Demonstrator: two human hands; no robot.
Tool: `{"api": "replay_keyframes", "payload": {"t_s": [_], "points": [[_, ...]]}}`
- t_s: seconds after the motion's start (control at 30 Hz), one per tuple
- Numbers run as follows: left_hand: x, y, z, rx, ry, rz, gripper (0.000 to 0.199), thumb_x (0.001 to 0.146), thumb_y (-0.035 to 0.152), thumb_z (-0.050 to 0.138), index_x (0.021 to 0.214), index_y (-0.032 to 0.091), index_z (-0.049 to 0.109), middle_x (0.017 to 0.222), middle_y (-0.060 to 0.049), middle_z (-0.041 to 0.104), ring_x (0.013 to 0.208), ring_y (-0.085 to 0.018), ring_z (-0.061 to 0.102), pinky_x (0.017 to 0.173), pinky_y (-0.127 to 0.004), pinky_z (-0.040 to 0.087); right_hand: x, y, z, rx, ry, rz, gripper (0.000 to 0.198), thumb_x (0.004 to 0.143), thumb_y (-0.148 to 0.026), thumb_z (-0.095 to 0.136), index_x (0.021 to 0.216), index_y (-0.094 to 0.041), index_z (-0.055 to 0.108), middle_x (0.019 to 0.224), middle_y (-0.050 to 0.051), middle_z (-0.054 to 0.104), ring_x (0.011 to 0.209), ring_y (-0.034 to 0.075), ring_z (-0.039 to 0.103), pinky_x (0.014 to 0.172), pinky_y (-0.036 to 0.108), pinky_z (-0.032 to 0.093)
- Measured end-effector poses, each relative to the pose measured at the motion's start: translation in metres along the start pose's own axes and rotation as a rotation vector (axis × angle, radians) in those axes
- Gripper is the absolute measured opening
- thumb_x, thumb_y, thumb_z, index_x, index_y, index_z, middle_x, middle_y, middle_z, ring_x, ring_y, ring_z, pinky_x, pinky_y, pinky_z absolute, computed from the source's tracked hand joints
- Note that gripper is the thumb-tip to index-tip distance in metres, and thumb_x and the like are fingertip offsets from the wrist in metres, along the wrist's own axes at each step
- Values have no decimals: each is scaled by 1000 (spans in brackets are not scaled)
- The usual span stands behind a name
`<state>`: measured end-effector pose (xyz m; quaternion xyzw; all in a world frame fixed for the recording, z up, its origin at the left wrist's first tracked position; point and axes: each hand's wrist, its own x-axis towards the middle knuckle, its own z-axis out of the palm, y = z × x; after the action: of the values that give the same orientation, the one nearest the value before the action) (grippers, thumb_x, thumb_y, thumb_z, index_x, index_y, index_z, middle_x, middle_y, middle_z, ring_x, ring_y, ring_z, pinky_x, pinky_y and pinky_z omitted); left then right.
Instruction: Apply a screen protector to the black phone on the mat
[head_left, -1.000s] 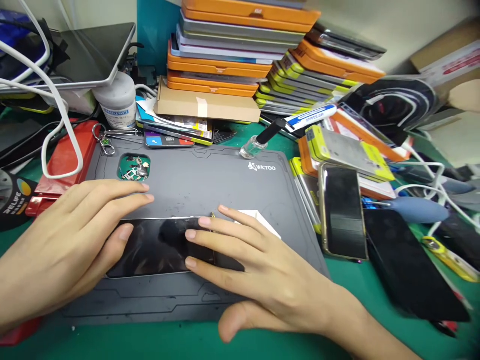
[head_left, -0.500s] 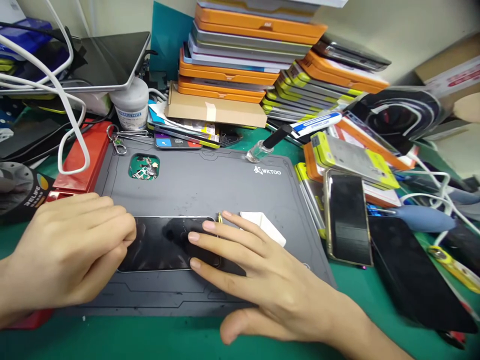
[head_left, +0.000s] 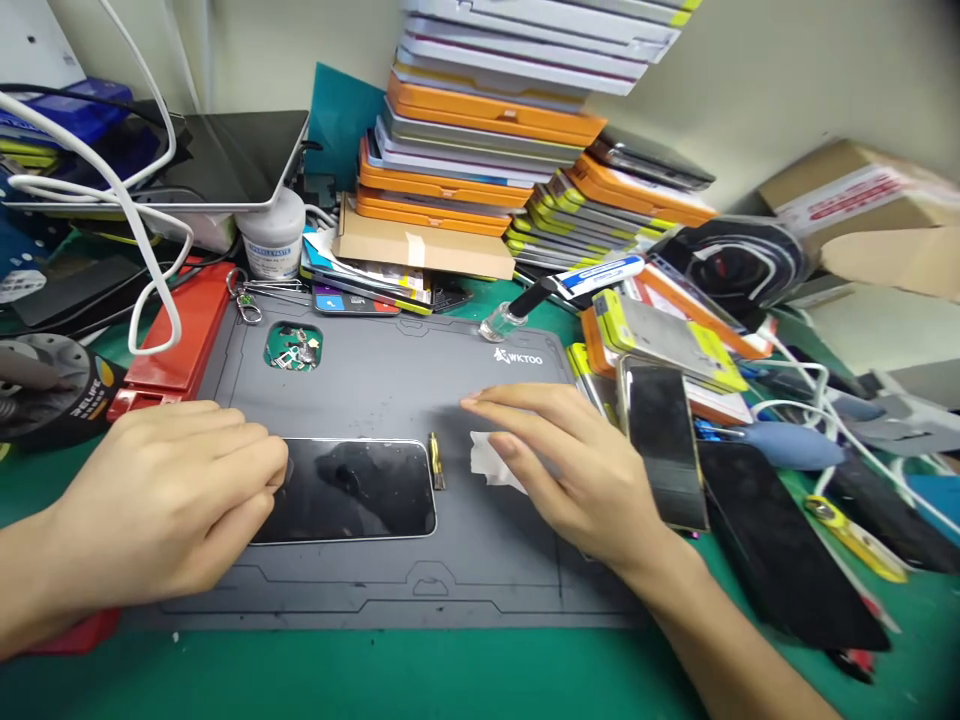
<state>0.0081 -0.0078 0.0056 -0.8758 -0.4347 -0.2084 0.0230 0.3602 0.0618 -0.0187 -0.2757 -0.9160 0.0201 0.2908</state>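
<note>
A smartphone (head_left: 360, 495) with a dark, glossy screen lies flat on the grey work mat (head_left: 375, 580). My left hand (head_left: 176, 500) is closed over its left end and hides that part; what its curled fingers hold, if anything, is hidden. My right hand (head_left: 577, 470) is raised to the right of the phone, fingers stretched out and holding nothing. Partly under that hand is a small white piece (head_left: 491, 462). A short brass-coloured brush (head_left: 436, 462) lies just off the phone's right end.
Small metal parts sit in the mat's recess (head_left: 292, 347). At the mat's back edge stands a little glass bottle (head_left: 504, 318). Stacked orange cases (head_left: 495, 105) rise behind. Phones (head_left: 664, 440) and a blue-handled tool (head_left: 787, 444) crowd the right; a red box (head_left: 176, 335) is left.
My right hand has lifted off the phone screen and moved right, toward the white piece. The brush and the phone's right end are now uncovered. My left hand stays closed at the phone.
</note>
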Motion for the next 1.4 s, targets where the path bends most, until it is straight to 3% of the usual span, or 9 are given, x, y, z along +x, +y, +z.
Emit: {"api": "replay_keyframes", "payload": {"t_s": [0.27, 0.43, 0.73, 0.87, 0.97, 1.03, 1.13, 1.27, 1.4], "points": [[-1, -2, 1, 22, 29, 16, 24, 85, 4, 55, 68, 22, 56, 58, 3, 48, 69, -3, 29, 74, -19, 22, 2, -7, 13, 106, -163, -113, 37, 107, -8, 61, 143, -14, 65, 138, 13, 68, 131, 22, 62, 108, 43, 54], [-4, -4, 4, 37, 25, -15, 23, 87, 6, 56, 70, 22, 58, 58, 5, 49, 69, -2, 29, 75, -18, 22, 4, -9, 11, 76, -140, -108, 28, 105, -14, 68, 133, -15, 68, 132, 13, 71, 129, 25, 66, 106, 47, 56], [-5, -7, 1, 96, -35, -116, 26, 92, 10, 53, 70, 23, 60, 60, 12, 52, 65, 8, 34, 70, -11, 25, 3, -4, 9, 122, -175, -64, 14, 106, -17, 70, 118, -17, 63, 122, 8, 71, 120, 20, 65, 105, 39, 51], [3, -8, -1, 175, -80, -59, 19, 91, 15, 57, 91, 31, 67, 89, 16, 66, 88, 11, 43, 83, -6, 31, 3, -4, 10, 130, -167, -53, 16, 106, -17, 69, 120, -17, 62, 121, 8, 71, 118, 21, 65, 105, 39, 51], [9, -7, -2, 254, -111, 36, 37, 89, 21, 60, 117, 46, 64, 121, 17, 66, 114, 8, 44, 103, -8, 34, 1, -4, 10, 134, -174, -42, 17, 106, -16, 69, 121, -17, 62, 123, 8, 70, 120, 20, 64, 106, 38, 50], [10, -6, -3, 296, -108, 77, 47, 88, 23, 60, 124, 53, 60, 132, 16, 63, 126, 4, 42, 111, -14, 33, 0, -3, 10, 130, -184, -38, 17, 106, -16, 69, 121, -17, 62, 124, 8, 70, 120, 20, 64, 107, 38, 50], [8, -3, -2, 375, -83, 124, 51, 85, 31, 63, 128, 57, 58, 143, 19, 59, 140, -3, 41, 116, -22, 32, -1, -4, 9, 137, -201, -16, 16, 107, -18, 69, 121, -17, 61, 126, 8, 69, 120, 19, 63, 107, 37, 50], [7, 1, 0, 476, -65, 160, 47, 82, 40, 67, 125, 58, 60, 148, 21, 59, 142, -6, 44, 114, -26, 36, -1, -6, 7, 144, -208, 0, 13, 109, -20, 67, 121, -17, 62, 126, 7, 69, 119, 18, 63, 106, 35, 51], [7, 1, 1, 501, -50, 172, 44, 81, 38, 67, 123, 51, 66, 153, 13, 57, 145, -11, 47, 109, -30, 54, 0, -7, 6, 128, -206, -8, 13, 109, -20, 66, 121, -16, 62, 125, 8, 69, 118, 19, 63, 106, 36, 51]]}}
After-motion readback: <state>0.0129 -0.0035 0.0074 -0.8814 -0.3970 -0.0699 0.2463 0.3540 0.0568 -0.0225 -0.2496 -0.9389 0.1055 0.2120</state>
